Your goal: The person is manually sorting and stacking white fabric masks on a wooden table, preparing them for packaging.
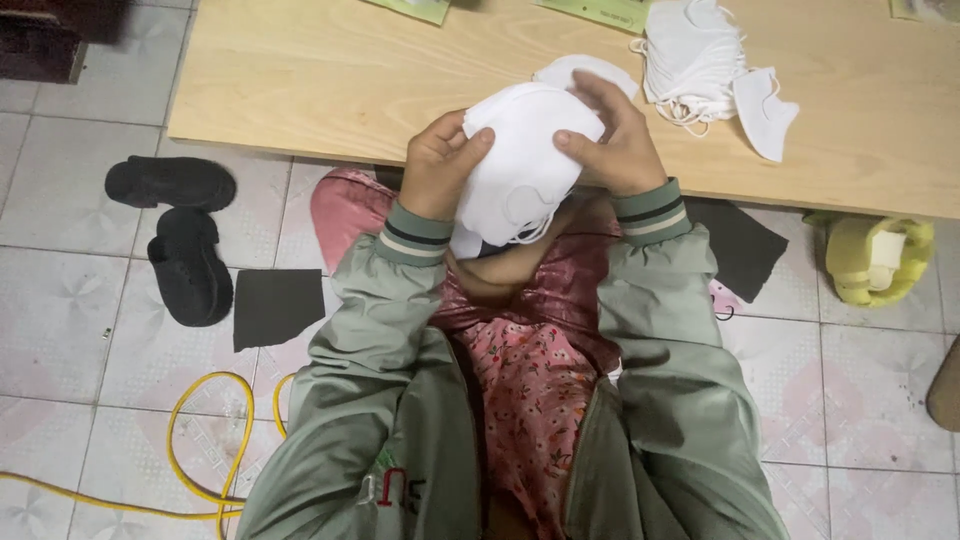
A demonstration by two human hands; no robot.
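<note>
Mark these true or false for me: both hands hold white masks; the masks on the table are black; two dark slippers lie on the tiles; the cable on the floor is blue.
1. Both hands hold white masks: true. The left hand and right hand grip the white masks.
2. The table's masks are black: false. The mask pile on the table is white.
3. Two dark slippers lie on the tiles: true.
4. The cable is blue: false. It is yellow.

Left hand [440, 165] and right hand [618, 140] raised together, fingers curled in a grip
</note>
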